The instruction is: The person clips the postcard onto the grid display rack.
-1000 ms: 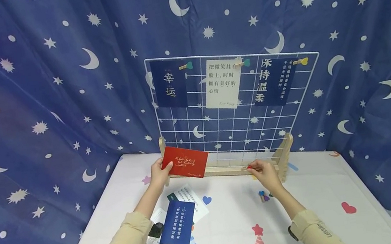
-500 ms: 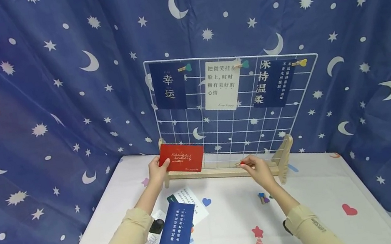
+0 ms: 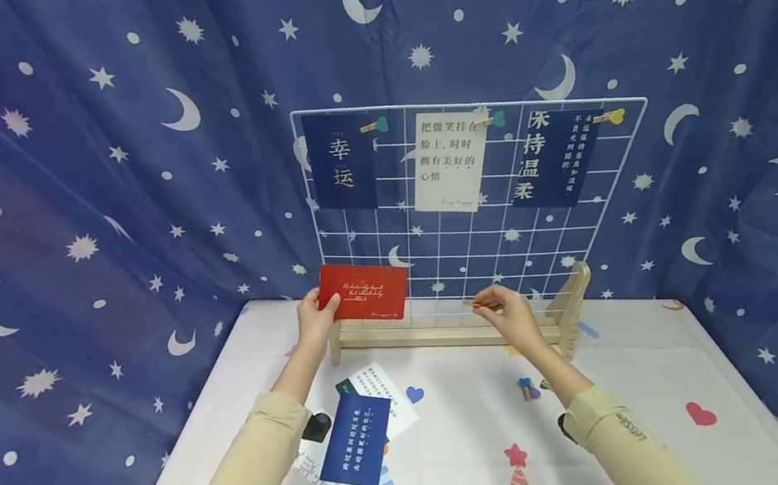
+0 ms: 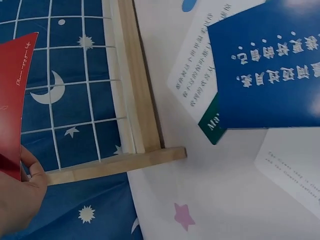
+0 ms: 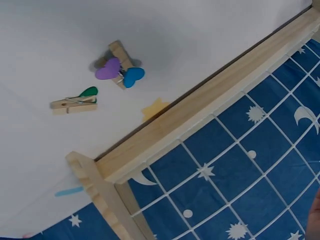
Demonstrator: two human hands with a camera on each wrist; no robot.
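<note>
My left hand pinches a red card with white script by its left edge, thumb in front. The card is held before the lower left of a white wire grid; whether it touches the wires I cannot tell. To the right, my right hand pinches a small wooden clothespin with a red end between thumb and fingertips, near the grid's lower middle. Along the grid's top hang a navy card, a cream card and a blue card, with a clothespin at each one's upper right.
A wooden stand carries the grid. Several loose cards, a blue card on top, lie in front of its left side. Loose clothespins, with purple and blue hearts, lie by the right foot beside a green-heart clothespin. A starry curtain hangs behind.
The left hand has lifted the red card higher against the lower grid and levelled it slightly. My right hand has moved left and up with the clothespin.
</note>
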